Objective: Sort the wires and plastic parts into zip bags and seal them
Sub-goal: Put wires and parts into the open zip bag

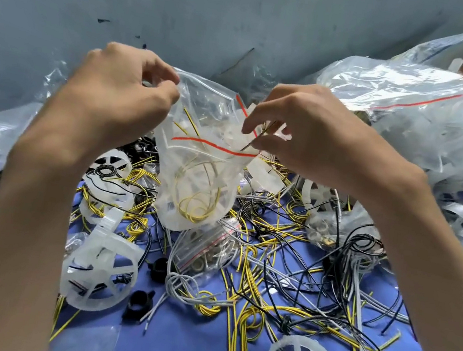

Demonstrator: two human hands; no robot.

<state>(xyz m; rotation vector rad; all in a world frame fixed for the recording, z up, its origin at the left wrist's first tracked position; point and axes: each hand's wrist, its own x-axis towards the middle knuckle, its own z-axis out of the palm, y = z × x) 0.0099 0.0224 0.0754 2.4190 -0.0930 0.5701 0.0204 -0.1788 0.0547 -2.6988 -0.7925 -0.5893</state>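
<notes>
Pinched the zip bag [194,175] by its rim in left hand [115,98] and right hand [315,127], mouth open just below the fingertips (part-filled), and probably risked trapping the wire end [260,136] beside the right fingers in the seal.

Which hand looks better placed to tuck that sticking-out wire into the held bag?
Probably the right hand: its fingers pinch the wire at the zip bag mouth. The left hand is busy pinching the bag's opposite rim.
</notes>
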